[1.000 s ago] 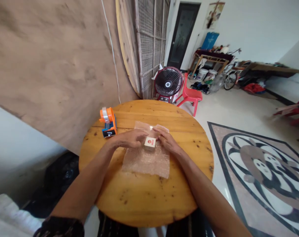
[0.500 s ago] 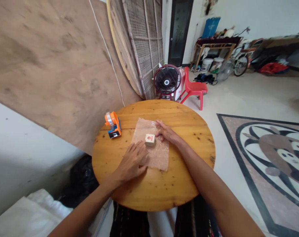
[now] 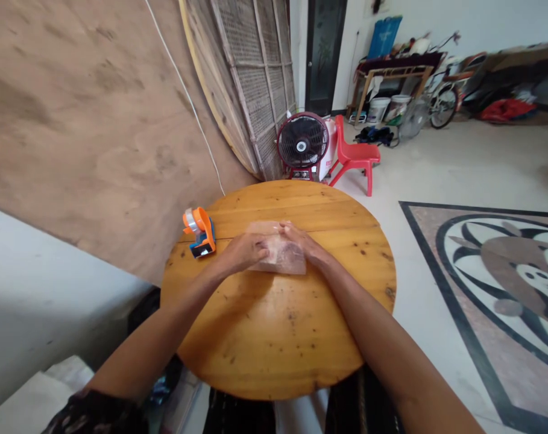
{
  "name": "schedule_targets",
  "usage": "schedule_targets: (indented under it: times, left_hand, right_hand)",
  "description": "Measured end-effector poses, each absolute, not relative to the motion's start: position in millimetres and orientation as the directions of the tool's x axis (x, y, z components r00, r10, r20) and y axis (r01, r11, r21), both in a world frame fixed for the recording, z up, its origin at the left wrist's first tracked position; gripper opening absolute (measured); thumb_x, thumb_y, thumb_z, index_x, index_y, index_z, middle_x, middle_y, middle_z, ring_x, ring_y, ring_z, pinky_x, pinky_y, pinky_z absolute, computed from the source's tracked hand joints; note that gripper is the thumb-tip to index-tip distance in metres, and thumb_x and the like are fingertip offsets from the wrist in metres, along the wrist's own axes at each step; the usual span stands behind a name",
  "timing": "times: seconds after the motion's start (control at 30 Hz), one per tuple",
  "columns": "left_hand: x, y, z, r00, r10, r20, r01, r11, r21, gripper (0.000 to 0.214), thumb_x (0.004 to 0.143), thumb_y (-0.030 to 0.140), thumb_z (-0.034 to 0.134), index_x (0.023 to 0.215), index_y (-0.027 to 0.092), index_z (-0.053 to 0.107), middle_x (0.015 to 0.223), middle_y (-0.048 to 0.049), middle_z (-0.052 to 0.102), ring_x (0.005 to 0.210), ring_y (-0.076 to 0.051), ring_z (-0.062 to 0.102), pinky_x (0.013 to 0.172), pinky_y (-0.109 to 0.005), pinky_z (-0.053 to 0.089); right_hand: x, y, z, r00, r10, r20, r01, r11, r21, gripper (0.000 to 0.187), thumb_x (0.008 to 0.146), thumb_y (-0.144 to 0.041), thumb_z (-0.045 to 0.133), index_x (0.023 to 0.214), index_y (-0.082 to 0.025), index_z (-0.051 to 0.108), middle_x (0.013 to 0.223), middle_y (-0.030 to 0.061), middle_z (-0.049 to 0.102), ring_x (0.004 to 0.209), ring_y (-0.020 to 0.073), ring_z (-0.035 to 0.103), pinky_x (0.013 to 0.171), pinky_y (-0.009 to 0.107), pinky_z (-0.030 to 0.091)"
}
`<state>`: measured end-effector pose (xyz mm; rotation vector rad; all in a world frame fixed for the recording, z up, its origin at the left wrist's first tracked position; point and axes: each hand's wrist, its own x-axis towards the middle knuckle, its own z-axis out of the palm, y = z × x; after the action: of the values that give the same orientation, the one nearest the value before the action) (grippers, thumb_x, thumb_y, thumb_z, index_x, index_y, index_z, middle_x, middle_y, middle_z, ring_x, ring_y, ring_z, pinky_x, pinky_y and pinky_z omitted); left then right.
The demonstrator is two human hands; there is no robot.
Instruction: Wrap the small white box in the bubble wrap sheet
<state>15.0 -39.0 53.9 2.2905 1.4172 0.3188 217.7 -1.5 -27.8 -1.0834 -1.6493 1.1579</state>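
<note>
A sheet of clear bubble wrap lies folded over on the round wooden table. The small box is under the fold and shows only as a pale, blurred shape through the plastic. From the left, my left hand grips the folded wrap, its fingers partly hidden. On the far right side, my right hand has its bent fingers on the wrap and holds it around the covered box. An orange and blue tape dispenser with a roll of clear tape stands near the table's left edge.
A brown board leans along the left side. Behind the table are a fan and a red plastic chair. Black and white bags lie on the floor at left. A panda pattern decorates the floor at right.
The near part of the bubble wrap has been folded away from me over the box, covering it. My left hand moved forward with it; my right hand stayed at the far right side.
</note>
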Motion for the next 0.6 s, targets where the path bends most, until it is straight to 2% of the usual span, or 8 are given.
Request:
schedule_targets:
  times: [0.13, 0.27, 0.33, 0.43, 0.53, 0.6]
  left_hand:
    - [17, -17, 45, 0.534, 0.840, -0.098, 0.714, -0.385, 0.585, 0.013, 0.071, 0.025, 0.055, 0.070, 0.016, 0.065, 0.063, 0.0025, 0.061, 0.061, -0.012, 0.053, 0.055, -0.022, 0.035]
    - [16, -12, 40, 0.547, 0.829, -0.116, 0.681, -0.360, 0.638, 0.015, 0.071, 0.025, 0.053, 0.070, 0.015, 0.065, 0.064, 0.0020, 0.062, 0.061, -0.011, 0.054, 0.056, -0.021, 0.037]
    - [16, -11, 39, 0.536, 0.836, -0.117, 0.673, -0.339, 0.657, 0.015, 0.070, 0.026, 0.054, 0.069, 0.015, 0.065, 0.064, 0.0019, 0.061, 0.061, -0.011, 0.053, 0.056, -0.020, 0.036]
    - [15, -11, 38, 0.513, 0.850, -0.119, 0.658, -0.300, 0.691, 0.015, 0.069, 0.028, 0.056, 0.069, 0.015, 0.063, 0.063, 0.0023, 0.059, 0.060, -0.011, 0.051, 0.055, -0.020, 0.035]
    - [14, -12, 34, 0.490, 0.864, -0.119, 0.629, -0.256, 0.734, 0.015, 0.067, 0.029, 0.056, 0.068, 0.015, 0.061, 0.063, 0.0027, 0.057, 0.060, -0.011, 0.050, 0.054, -0.020, 0.035]
    - [14, -13, 32, 0.473, 0.874, -0.113, 0.606, -0.230, 0.761, 0.016, 0.067, 0.030, 0.056, 0.068, 0.015, 0.059, 0.062, 0.0031, 0.055, 0.060, -0.011, 0.049, 0.055, -0.021, 0.035]
  right_hand:
    - [222, -6, -21, -0.340, 0.939, 0.044, 0.107, 0.085, -0.991, 0.060, 0.088, -0.067, 0.035, 0.122, -0.022, 0.057, 0.115, 0.0090, 0.064, 0.105, 0.0219, 0.059, 0.089, 0.038, 0.048]
    - [222, -13, -12, -0.408, 0.913, 0.023, 0.111, 0.074, -0.991, 0.053, 0.079, -0.060, 0.059, 0.116, -0.021, 0.059, 0.103, 0.0054, 0.065, 0.092, 0.0184, 0.060, 0.076, 0.029, 0.048]
    - [220, -15, -12, -0.423, 0.906, 0.030, 0.123, 0.090, -0.988, 0.047, 0.072, -0.054, 0.068, 0.102, -0.017, 0.062, 0.089, 0.0031, 0.064, 0.077, 0.0151, 0.058, 0.066, 0.025, 0.045]
    - [215, -15, -15, -0.403, 0.914, 0.046, 0.185, 0.131, -0.974, 0.038, 0.068, -0.049, 0.071, 0.079, -0.014, 0.062, 0.069, -0.0009, 0.058, 0.061, 0.0108, 0.050, 0.056, 0.023, 0.037]
    - [213, -16, -17, -0.385, 0.922, 0.045, 0.207, 0.134, -0.969, 0.036, 0.068, -0.047, 0.070, 0.076, -0.013, 0.063, 0.066, -0.0012, 0.057, 0.058, 0.0102, 0.048, 0.055, 0.023, 0.037]
    - [213, -16, -17, -0.375, 0.925, 0.067, 0.204, 0.152, -0.967, 0.039, 0.068, -0.047, 0.069, 0.086, -0.012, 0.066, 0.073, 0.0011, 0.061, 0.063, 0.0117, 0.052, 0.059, 0.024, 0.040]
